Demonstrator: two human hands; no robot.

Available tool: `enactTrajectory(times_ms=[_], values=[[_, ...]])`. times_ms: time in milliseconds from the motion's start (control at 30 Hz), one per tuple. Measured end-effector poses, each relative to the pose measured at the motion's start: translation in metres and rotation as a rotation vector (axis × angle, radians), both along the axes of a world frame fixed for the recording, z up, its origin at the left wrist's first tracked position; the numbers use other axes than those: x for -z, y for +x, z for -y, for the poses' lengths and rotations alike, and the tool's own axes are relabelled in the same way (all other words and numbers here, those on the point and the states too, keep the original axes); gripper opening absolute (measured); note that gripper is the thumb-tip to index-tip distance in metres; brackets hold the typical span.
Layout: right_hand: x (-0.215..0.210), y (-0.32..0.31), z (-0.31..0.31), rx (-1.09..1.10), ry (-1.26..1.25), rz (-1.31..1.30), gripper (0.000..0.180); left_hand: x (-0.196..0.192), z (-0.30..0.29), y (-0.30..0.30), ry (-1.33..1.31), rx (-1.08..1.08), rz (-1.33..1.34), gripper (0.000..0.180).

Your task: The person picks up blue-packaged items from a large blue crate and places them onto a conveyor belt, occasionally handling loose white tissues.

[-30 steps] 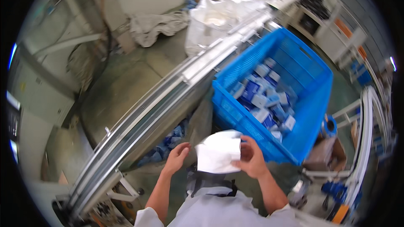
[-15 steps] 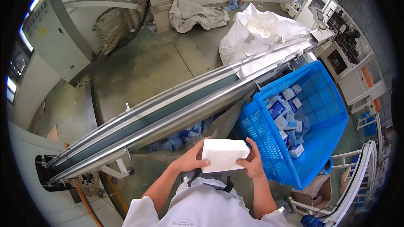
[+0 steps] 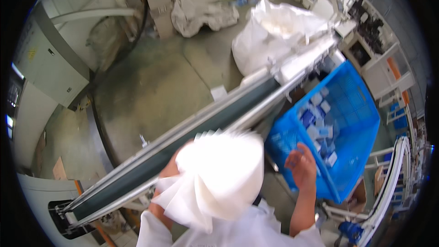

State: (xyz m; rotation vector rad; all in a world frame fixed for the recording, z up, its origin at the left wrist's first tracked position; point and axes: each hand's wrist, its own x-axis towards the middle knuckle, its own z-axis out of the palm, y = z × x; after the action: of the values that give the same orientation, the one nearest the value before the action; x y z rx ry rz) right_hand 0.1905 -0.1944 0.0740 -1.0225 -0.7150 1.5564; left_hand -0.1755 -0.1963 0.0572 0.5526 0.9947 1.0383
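A stack of white paper tissues point(image 3: 219, 169) is fanned out and blurred in front of my chest. My left hand point(image 3: 170, 168) grips it from the left side, its fingers mostly hidden behind the paper. To the right, my right hand point(image 3: 302, 164) is off the stack, with its fingers apart and nothing in them. It is beside the near wall of a blue plastic crate point(image 3: 352, 155). Inside the crate lie several small white and blue tissue packs point(image 3: 315, 130).
A conveyor with a dark green belt point(image 3: 183, 148) runs diagonally beyond my hands. A small white piece point(image 3: 218, 93) shows at its far side. Farther off are a large white sack point(image 3: 256, 41), a crumpled sheet point(image 3: 196, 18), a grey cabinet point(image 3: 55, 59) and white machinery point(image 3: 393, 73).
The neat white block has fanned out into loose, spreading sheets. My right hand has let go and moved right toward the crate. A white piece has appeared beyond the conveyor.
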Motion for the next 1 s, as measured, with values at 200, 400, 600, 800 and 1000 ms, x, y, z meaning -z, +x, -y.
enactTrajectory(times_ms=[200,400,600,800,1000], values=[[0.002,0.006,-0.057,-0.166,0.033,0.022,0.034,-0.013,-0.064,-0.009,0.073,0.123,-0.399,0.064],[0.024,-0.041,-0.177,-0.464,-0.125,0.066,0.042,0.02,-0.095,0.038,0.351,0.101,0.08,0.052],[0.034,-0.036,-0.283,-0.673,-0.385,0.088,0.076,0.069,-0.173,0.096,-0.133,-0.138,0.27,0.053],[0.054,0.029,-0.325,-0.663,-0.351,0.137,0.079,0.086,-0.216,0.143,-0.287,-0.087,0.181,0.053],[0.031,0.148,-0.344,-0.393,-0.16,0.03,0.046,0.145,-0.259,0.165,-0.406,-0.049,0.054,0.047]])
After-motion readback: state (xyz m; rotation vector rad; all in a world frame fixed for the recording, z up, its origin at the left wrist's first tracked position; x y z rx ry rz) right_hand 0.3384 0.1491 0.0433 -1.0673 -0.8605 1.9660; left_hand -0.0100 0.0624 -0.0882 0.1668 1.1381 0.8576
